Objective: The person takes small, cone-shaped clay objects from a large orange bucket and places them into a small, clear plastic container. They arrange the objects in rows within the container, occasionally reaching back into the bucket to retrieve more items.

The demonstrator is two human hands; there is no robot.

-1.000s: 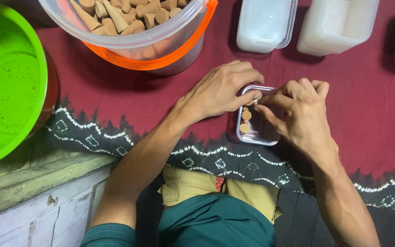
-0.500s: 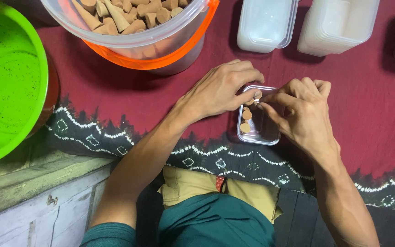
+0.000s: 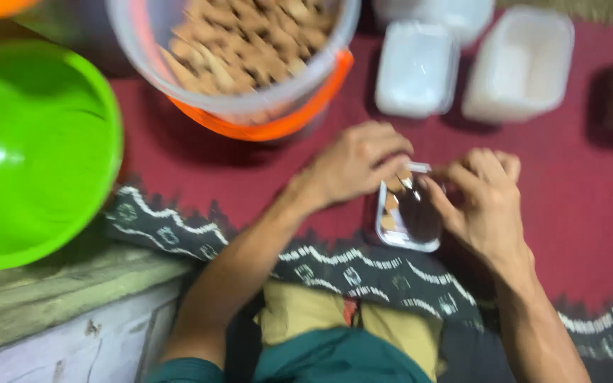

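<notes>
Small clear container (image 3: 407, 220) lies between both hands, left hand (image 3: 352, 164) and right hand (image 3: 482, 202) pinching its top edge.

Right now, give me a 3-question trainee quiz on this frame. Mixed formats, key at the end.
1. True or false: both hands are over the small clear container.
2. Multiple choice: the big clear tub of tan pieces rests in something coloured A) blue, B) orange, C) black.
3. Short answer: which large object sits at the left edge of the view?

Key
1. True. The left hand and right hand meet at its top edge; blur hides the exact grip.
2. B. An orange bowl shows under the tub.
3. The green basin.
</notes>
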